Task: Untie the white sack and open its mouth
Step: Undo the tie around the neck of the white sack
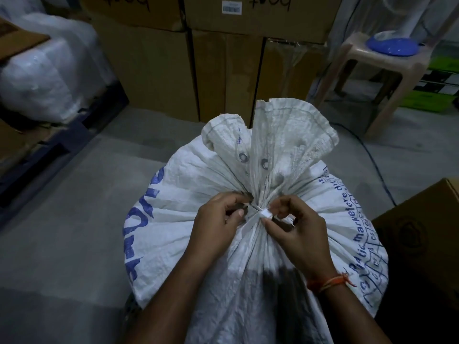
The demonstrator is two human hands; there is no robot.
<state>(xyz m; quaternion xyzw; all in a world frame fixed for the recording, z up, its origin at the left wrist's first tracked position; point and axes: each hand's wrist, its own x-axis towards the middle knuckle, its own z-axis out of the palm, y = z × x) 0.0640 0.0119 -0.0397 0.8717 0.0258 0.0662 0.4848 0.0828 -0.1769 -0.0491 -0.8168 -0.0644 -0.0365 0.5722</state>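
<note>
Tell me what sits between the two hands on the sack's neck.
In the head view, the white tie cinching the white sack lies between the left hand and right hand; both sets of fingertips pinch at it.

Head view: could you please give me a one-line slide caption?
Both hands, left hand and right hand, work the white tie cinching the white sack, mouth not yet open.

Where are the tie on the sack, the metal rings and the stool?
tie (263, 214): head view, on the white knot between the hands.
metal rings (242, 157): head view, on the left ring of two.
stool (360, 49): head view, on its bare seat edge.
</note>
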